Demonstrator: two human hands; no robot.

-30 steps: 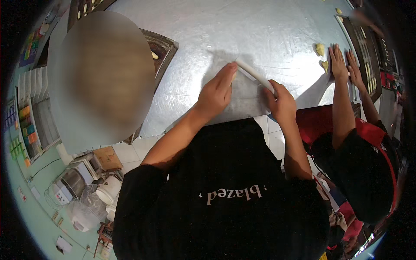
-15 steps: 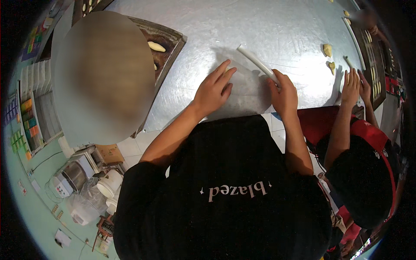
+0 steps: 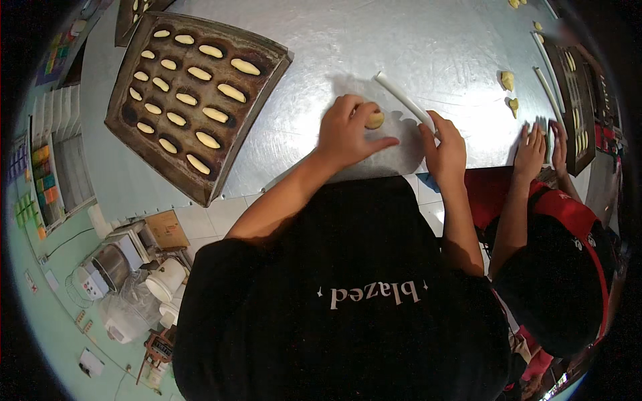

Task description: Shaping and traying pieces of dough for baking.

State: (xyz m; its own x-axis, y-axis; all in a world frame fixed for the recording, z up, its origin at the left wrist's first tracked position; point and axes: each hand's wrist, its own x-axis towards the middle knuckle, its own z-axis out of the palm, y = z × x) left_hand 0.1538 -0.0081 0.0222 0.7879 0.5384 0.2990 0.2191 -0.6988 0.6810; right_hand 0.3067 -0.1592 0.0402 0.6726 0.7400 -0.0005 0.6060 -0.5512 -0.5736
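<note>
My left hand [image 3: 348, 134] is over the metal table, its fingers curled around a small lump of pale yellow dough [image 3: 375, 120]. Its thumb stretches out to the right, apart from the lump. In my right hand [image 3: 445, 148] is the near end of a white rolling rod [image 3: 401, 95], which slants away to the far left across the table. A thin, translucent sheet [image 3: 391, 155] seems to lie on the table beneath my hands.
A dark baking tray [image 3: 221, 151] on the left bears rows of shaped dough pieces. Two loose dough lumps [image 3: 507, 81] lie to the right. There a co-worker's hands [image 3: 530, 150] rest near white rods [image 3: 547, 87], beside another tray [image 3: 574, 100] at the table's edge.
My left hand has gone from spread fingers to curling around the dough lump. My right hand and the rod have shifted slightly right. A blurred round shape no longer covers the left tray.
</note>
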